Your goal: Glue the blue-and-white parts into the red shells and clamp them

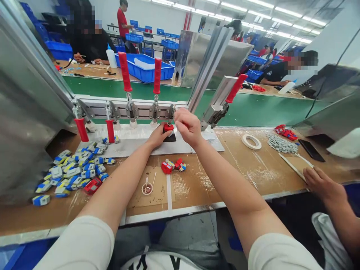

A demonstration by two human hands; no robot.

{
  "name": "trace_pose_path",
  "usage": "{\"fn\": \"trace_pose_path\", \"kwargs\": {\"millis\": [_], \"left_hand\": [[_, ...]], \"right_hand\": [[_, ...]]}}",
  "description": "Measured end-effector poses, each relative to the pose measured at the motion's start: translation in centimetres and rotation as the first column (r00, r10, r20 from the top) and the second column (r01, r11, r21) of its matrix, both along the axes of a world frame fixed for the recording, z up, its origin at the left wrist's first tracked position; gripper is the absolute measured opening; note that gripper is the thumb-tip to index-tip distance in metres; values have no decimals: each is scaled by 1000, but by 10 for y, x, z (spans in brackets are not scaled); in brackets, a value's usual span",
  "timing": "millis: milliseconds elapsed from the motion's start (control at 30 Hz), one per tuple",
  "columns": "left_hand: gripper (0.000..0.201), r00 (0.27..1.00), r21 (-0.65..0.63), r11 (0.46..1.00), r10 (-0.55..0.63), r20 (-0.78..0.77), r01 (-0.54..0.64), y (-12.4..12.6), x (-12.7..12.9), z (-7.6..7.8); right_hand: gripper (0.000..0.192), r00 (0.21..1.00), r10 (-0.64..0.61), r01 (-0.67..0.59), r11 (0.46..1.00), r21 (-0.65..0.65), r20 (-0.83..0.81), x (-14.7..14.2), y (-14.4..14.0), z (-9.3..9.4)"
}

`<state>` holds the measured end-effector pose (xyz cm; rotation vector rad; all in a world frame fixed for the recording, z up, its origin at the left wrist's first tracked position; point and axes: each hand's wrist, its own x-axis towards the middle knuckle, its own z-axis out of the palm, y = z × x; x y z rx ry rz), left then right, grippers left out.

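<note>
My left hand (158, 135) reaches to a small red plastic part (168, 128) and steadies it on a black pad (170, 138), its fingers partly hidden. Over that part stands a metal toggle clamp (170, 111). My right hand (188, 125) is a fist at this clamp, closed around its handle, which the fingers hide. To the left, two more clamps have red handles (125, 71) standing up, and two others have red handles (110, 131) hanging down. Nearer me lie a few red, grey and blue toy-like pieces (174, 165).
A heap of grey, blue and yellow pieces (75, 170) covers the left of the bench. A small cup (147, 188) with swabs sits on cardboard. To the right are a tape roll (251, 142), grey small parts (282, 144) and another person's hand (323, 183).
</note>
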<state>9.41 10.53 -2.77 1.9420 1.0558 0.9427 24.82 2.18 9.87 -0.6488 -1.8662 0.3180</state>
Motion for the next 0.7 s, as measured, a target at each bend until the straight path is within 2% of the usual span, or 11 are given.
{"fn": "trace_pose_path", "kwargs": {"millis": [100,167,367,533,700], "left_hand": [[51,1000,36,999,-6,4,6,0,1,-2],[52,1000,45,999,-11,4,11,-1,1,-2],[50,1000,45,999,-23,2,23,-6,-1,-2],[48,1000,46,999,-27,0,27,-6,-2,-3],[48,998,50,997,-55,4,55,-7,-2,-2]], "right_hand": [[41,976,28,-44,997,69,218,5,-2,-10],[37,957,15,-47,994,103,290,8,-2,-16],[26,956,-19,-55,968,244,292,8,0,-19],[25,957,-46,-26,969,244,285,8,-1,-16],[24,916,-66,-77,939,336,395,10,2,-31]]}}
